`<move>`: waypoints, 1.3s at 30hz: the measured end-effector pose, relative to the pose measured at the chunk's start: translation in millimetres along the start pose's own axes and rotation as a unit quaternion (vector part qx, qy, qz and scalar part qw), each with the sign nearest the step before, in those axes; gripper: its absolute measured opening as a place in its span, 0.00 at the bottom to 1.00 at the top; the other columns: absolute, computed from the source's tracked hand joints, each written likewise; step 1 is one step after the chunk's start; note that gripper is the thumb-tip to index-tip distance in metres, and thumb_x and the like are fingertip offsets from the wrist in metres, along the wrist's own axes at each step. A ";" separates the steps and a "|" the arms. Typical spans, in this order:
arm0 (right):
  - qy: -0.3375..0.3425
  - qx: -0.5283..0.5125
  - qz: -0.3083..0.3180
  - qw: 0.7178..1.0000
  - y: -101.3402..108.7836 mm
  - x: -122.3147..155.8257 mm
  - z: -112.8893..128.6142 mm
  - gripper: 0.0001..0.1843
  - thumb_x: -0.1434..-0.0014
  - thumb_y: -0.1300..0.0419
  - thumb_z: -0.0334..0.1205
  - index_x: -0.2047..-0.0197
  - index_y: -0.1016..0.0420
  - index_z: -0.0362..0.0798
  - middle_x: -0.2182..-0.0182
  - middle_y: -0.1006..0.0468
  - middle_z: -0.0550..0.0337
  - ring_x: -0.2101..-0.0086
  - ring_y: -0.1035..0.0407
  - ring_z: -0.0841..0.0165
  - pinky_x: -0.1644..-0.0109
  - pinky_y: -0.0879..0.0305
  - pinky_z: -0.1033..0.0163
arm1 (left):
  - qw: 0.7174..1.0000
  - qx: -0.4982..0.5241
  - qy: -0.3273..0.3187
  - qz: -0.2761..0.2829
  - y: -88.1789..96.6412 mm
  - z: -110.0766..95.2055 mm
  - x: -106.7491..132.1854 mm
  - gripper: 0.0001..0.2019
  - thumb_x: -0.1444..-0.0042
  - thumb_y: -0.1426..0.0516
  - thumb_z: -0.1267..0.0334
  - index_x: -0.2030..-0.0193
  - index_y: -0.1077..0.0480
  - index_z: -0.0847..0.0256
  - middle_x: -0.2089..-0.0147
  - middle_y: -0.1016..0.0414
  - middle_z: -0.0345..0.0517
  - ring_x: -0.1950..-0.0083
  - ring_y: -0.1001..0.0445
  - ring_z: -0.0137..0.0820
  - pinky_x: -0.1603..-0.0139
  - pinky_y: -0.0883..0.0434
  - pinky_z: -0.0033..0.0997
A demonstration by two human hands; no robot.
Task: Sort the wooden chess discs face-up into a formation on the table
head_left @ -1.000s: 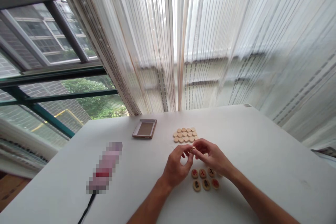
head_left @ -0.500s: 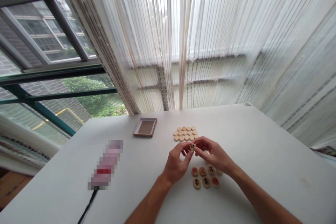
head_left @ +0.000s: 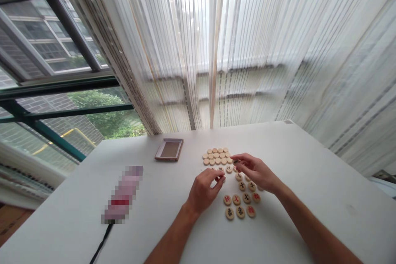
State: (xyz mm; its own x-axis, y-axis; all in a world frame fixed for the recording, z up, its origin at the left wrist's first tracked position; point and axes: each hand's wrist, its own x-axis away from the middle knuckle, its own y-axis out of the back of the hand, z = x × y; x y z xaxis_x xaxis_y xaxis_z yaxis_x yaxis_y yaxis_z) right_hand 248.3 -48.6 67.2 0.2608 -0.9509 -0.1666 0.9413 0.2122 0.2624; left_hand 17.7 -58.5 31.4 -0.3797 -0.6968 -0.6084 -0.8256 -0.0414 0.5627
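Several Chinese chess pieces (head_left: 240,212) lie face up in loose rows on the white table, with red or black characters. Behind them is a tight block of pieces with blank sides up (head_left: 218,156). My right hand (head_left: 255,173), just right of that block, pinches a Chinese chess piece (head_left: 236,161) with a dark marking between thumb and fingers. To the left of the face-up rows is my left hand (head_left: 204,187), thumb and fingertips drawn together. Whatever they hold, if anything, is hidden. A few pieces behind its fingers are partly covered.
A shallow open box or lid (head_left: 169,149) sits near the table's back edge. At left lies a blurred-out pinkish object (head_left: 123,194) with a black strap or cord (head_left: 103,241). Striped string curtains (head_left: 201,49) hang behind the white table (head_left: 309,165), beside a window (head_left: 62,53).
My hands, which met around one dark-marked piece, have come apart. My right hand has shifted up and right with a piece, uncovering face-up pieces. The view has moved slightly.
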 end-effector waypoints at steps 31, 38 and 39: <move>-0.003 -0.072 0.057 0.996 -26.0 4.3 8.7 0.14 0.41 0.35 0.47 0.58 0.26 0.47 0.62 0.19 0.56 0.60 0.23 0.63 0.54 0.26 0.57 | 0.994 0.098 0.041 -0.005 -6.4 -5.0 0.0 0.15 0.38 0.40 0.66 0.45 0.28 0.57 0.55 0.21 0.47 0.64 0.24 0.29 0.61 0.25 0.31; -0.010 -0.025 0.029 0.999 -9.8 2.7 5.5 0.16 0.38 0.39 0.49 0.53 0.26 0.48 0.64 0.20 0.56 0.61 0.25 0.64 0.57 0.28 0.60 | 0.997 0.058 0.047 -0.023 -2.7 -4.2 -0.5 0.08 0.36 0.43 0.65 0.52 0.26 0.59 0.59 0.21 0.47 0.65 0.25 0.30 0.60 0.25 0.31; -0.012 -0.018 0.024 0.999 -6.2 2.0 4.3 0.15 0.38 0.39 0.49 0.53 0.26 0.47 0.64 0.20 0.56 0.61 0.25 0.64 0.58 0.28 0.60 | 0.997 0.051 0.047 -0.024 -1.7 -4.5 -1.0 0.08 0.36 0.43 0.66 0.52 0.26 0.59 0.59 0.21 0.47 0.65 0.25 0.30 0.60 0.25 0.31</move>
State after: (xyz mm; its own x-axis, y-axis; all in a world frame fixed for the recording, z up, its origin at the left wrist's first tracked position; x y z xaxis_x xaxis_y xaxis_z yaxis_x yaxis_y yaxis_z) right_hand 242.0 -52.8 69.3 0.3016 -0.9444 -0.1307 0.9349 0.2661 0.2346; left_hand 21.3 -61.0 33.6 -0.3021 -0.7603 -0.5750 -0.8817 -0.0065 0.4718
